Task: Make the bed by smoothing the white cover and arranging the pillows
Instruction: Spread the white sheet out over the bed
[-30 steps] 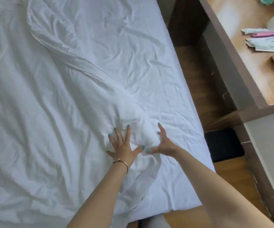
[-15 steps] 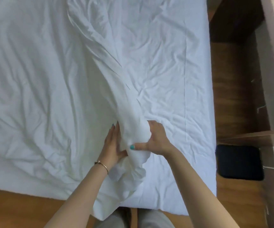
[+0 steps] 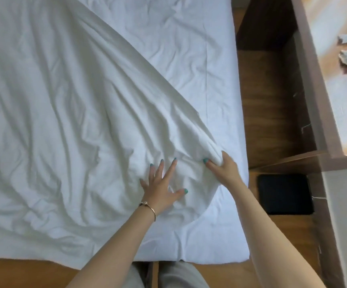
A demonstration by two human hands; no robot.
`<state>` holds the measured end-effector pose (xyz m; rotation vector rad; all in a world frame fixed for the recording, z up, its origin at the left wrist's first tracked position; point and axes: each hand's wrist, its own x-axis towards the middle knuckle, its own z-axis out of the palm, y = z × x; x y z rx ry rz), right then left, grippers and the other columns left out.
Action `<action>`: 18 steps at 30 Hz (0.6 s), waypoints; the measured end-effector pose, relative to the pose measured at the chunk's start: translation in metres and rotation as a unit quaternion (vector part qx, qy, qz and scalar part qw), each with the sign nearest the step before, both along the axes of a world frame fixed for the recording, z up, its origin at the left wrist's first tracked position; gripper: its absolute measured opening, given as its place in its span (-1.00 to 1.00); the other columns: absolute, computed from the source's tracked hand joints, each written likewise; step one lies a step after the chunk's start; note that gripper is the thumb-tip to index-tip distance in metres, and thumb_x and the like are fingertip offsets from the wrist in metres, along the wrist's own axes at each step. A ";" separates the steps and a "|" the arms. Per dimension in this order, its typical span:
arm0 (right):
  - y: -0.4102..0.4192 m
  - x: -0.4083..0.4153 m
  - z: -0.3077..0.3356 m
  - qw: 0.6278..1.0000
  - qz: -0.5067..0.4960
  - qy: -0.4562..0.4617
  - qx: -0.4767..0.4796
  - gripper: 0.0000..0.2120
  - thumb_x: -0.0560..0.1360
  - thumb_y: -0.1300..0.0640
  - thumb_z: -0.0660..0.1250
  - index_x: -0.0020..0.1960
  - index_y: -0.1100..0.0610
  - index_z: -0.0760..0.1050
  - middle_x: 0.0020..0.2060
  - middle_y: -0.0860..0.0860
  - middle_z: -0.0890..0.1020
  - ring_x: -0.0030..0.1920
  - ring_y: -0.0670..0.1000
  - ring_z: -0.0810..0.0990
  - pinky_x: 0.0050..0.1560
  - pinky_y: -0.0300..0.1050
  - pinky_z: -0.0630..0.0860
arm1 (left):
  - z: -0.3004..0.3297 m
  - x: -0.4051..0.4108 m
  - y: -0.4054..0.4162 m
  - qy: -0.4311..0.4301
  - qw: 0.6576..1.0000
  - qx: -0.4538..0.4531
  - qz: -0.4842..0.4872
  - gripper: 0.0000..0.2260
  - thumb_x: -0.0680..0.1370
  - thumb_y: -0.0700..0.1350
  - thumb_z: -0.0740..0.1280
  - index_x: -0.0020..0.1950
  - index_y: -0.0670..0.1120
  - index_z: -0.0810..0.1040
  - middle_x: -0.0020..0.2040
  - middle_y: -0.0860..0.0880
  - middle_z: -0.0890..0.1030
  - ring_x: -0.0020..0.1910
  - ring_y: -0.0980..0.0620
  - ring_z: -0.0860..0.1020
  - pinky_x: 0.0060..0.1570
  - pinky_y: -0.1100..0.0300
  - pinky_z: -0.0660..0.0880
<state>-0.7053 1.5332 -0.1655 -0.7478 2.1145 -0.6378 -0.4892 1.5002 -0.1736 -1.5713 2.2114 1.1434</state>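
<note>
Head view: bed seen from above, person standing at its near edge.
Cover (image 3: 68,113): white, wrinkled, spread over the left and middle of the bed; its right edge runs diagonally from far left down to the near right, where it bunches into a ridge.
Sheet (image 3: 178,44): white fitted layer, exposed on the far right of the bed and along the near right corner, lying under the cover.
Left hand (image 3: 160,183): flat on the cover, fingers straight and spread, palm down, pressing the fabric; teal nails. Grips nothing.
Bracelet (image 3: 148,206): thin, gold-toned, on the left wrist.
Right hand (image 3: 222,167): just right of the left hand, apart from it; thumb and fingers curled round the bunched corner of the cover, pinching the ridge of fabric near the bed's right edge.
Folds: creases fan out from the right hand's pinch toward the far left; softer wrinkles across the near left area.
Pillows: none seen in this view.
Floor (image 3: 268,90): brown wood, right of the bed and along its near edge.
Black pad (image 3: 285,194): dark square object on the floor, right of the bed, level with the hands.
Desk (image 3: 334,80): wooden top at far right, blurred; pale folded items and something pink on it, not identifiable.
Trousers (image 3: 178,275): grey, at the bottom edge, touching the bed's near side.
</note>
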 end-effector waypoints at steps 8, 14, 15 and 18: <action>0.082 -0.020 0.026 0.992 -0.022 -0.076 -0.093 -0.92 0.55 0.23 0.30 -0.05 0.20 0.40 -0.25 -0.03 0.51 -0.28 -0.19 0.48 -0.24 -0.31 0.40 | 0.005 -0.030 0.006 -0.098 0.982 -0.102 -0.124 0.17 0.06 0.62 0.24 0.38 0.36 -0.48 0.56 -0.03 -0.29 0.52 -0.22 -0.31 0.32 -0.47 -0.19; 0.249 -0.049 0.063 0.995 -0.068 -0.052 -0.049 -0.80 0.55 0.30 0.29 0.06 0.02 0.47 -0.16 -0.13 0.57 -0.11 -0.06 0.58 -0.16 -0.19 0.58 | 0.019 -0.133 0.119 0.009 0.887 -0.094 -0.452 0.05 0.19 0.57 0.26 0.49 0.28 -0.24 0.58 0.01 -0.14 0.53 -0.23 -0.20 0.28 -0.51 -0.19; 0.264 -0.046 0.064 0.994 -0.084 -0.047 -0.045 -0.81 0.55 0.29 0.29 0.06 0.02 0.47 -0.15 -0.13 0.57 -0.10 -0.07 0.58 -0.15 -0.21 0.58 | 0.017 -0.133 0.131 0.004 0.881 -0.090 -0.464 0.05 0.19 0.57 0.25 0.49 0.27 -0.25 0.58 0.01 -0.14 0.53 -0.23 -0.22 0.29 -0.50 -0.20; 0.277 -0.034 0.037 0.990 -0.134 -0.048 0.012 -0.85 0.56 0.28 0.27 -0.02 0.03 0.44 -0.18 -0.09 0.57 -0.15 -0.14 0.56 -0.20 -0.20 0.50 | -0.001 -0.121 0.144 -0.052 0.865 -0.046 -0.498 0.07 0.21 0.57 0.24 0.48 0.24 -0.33 0.57 0.03 -0.20 0.53 -0.19 -0.25 0.29 -0.48 -0.19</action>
